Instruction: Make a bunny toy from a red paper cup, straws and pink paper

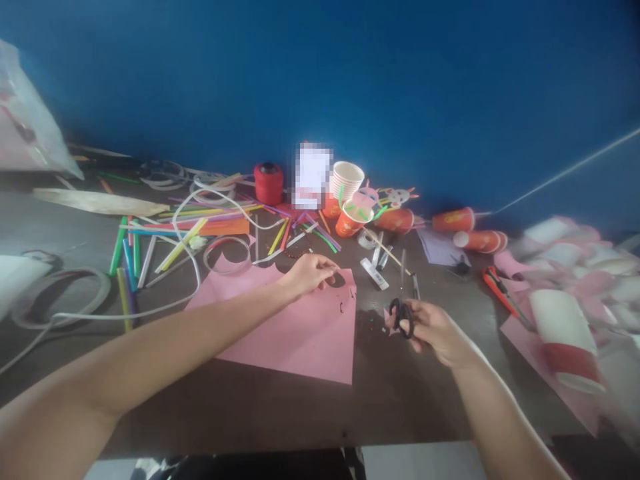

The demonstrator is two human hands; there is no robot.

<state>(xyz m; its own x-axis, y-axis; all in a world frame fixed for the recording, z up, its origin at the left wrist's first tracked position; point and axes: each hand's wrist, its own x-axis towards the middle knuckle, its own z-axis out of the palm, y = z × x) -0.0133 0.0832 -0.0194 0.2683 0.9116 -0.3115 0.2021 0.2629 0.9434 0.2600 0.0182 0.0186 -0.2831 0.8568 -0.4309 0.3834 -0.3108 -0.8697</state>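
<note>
A pink paper sheet (300, 333) lies on the dark table in front of me, with scalloped cut-outs along its far edge and a round gap near its far right corner. Beside that gap, my left hand (311, 273) is closed with fingertips pinched at the sheet's far edge. To the right of the sheet, my right hand (435, 330) has its fingers through the black handles of a pair of scissors (403, 320), whose blades point away from me. A small pink paper scrap (389, 321) shows just behind the handles.
Colourful straw-like strips (183, 247) and a white cable (195, 267) spread across the left. Orange paper cups (354, 219) and a red container (269, 184) stand at the back. On the right are a red utility knife (505, 293), a white cup (565, 327) and heaped paper pieces (595, 257).
</note>
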